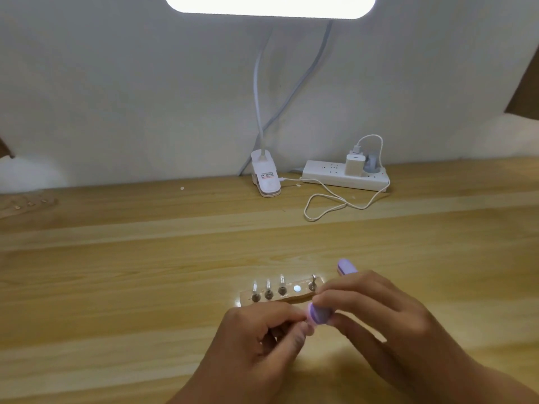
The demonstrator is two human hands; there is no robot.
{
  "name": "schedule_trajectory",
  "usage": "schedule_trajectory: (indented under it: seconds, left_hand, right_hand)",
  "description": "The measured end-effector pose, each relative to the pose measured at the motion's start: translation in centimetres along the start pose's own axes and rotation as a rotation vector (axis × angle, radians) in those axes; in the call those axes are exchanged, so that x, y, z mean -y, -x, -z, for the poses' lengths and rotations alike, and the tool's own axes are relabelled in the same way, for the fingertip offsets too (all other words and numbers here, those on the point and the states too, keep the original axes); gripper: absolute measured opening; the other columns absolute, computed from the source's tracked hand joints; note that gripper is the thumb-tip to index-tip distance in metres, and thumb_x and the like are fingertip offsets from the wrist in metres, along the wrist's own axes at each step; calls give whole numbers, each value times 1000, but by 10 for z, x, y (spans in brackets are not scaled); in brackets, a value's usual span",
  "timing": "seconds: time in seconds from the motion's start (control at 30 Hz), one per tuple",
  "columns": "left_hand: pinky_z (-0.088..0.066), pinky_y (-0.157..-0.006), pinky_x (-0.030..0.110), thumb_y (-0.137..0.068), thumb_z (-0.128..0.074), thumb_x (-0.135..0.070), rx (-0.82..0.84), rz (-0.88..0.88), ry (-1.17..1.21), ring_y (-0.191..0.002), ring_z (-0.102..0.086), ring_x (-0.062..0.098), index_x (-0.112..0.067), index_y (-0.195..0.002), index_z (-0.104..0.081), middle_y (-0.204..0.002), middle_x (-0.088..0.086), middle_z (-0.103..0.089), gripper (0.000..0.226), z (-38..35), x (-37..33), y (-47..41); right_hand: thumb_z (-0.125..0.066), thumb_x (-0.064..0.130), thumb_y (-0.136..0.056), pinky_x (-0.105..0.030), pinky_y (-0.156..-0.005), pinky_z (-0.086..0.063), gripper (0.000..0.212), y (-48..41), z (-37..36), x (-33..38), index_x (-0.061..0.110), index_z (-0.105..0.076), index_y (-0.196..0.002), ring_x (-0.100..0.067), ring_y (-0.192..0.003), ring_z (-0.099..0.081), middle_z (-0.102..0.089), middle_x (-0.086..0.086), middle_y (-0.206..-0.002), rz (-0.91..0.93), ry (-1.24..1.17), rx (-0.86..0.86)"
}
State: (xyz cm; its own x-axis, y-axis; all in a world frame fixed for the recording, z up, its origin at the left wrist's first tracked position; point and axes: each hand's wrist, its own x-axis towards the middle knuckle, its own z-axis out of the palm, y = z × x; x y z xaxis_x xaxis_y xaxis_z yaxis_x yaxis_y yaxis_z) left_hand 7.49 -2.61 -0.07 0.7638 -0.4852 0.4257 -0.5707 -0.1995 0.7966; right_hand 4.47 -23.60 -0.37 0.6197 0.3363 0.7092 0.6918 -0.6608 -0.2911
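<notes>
My right hand [370,313] grips a slim purple tool [319,313]; its rounded rear end sticks out behind my fingers, and its front end points toward my left hand. My left hand [262,336] has curled fingers, and its thumb and forefinger pinch at the tool's front tip; what they hold there is too small to tell. Just behind both hands lies a small wooden block [291,297] with several upright metal bits standing in its holes and one bright, shiny spot [297,288] between them.
A wooden table [145,272] carries everything. At the back stand a white clip-on lamp base [265,176] and a white power strip [347,176] with a charger; a looped white cable [323,204] lies in front. The lamp head [269,5] glows overhead.
</notes>
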Motion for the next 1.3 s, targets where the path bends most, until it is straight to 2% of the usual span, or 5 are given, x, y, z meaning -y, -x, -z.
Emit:
schedule_trajectory:
  seconds: [0.4, 0.73, 0.93, 1.17, 1.3]
  left_hand:
    - [-41, -52, 15, -85, -61, -33, -8, -29, -85, -57, -54, -1, -24, -92, -76, -70, -14, -66, 19, 1, -1, 0]
    - [-44, -52, 32, -88, -63, -21, -3, 49, 61, -58, -57, 24, -17, -88, -77, -66, 4, -67, 15, 1, -7, 1]
    - [-42, -54, 13, -88, -60, -14, 21, 118, 201, -55, -56, 4, -9, -87, -75, -62, -7, -62, 16, 0, -7, 1]
    - [-42, -53, 12, -90, -57, -6, 17, 158, 282, -55, -57, 10, -2, -83, -72, -64, 4, -63, 17, 1, -5, 0]
    - [-42, -53, 11, -93, -58, 1, 55, 122, 238, -55, -56, 5, -6, -87, -73, -64, 2, -65, 18, 3, -6, 0]
  right_hand:
    - [-63, 11, -100, -61, -110, -42, 12, 1, -4, 4, 14, -74, -104, -11, -99, -64, -65, 7, -110, -9, -45, 38]
    - [-59, 12, -100, -53, -109, -44, 16, 2, 0, 15, 7, -74, -104, -14, -103, -64, -68, 1, -110, 45, -34, 84]
    - [-61, 14, -98, -53, -102, -49, 14, -1, 6, 12, 7, -73, -104, -16, -101, -66, -68, 2, -106, -14, -32, 46]
    - [-68, 4, -91, -43, -86, -55, 11, -6, 13, 1, 4, -72, -101, -19, -95, -66, -69, -2, -101, -50, 30, 34]
    - [-66, 8, -96, -47, -98, -51, 13, 0, 6, 16, 10, -71, -108, -17, -104, -66, -67, 2, -110, 21, -72, 14]
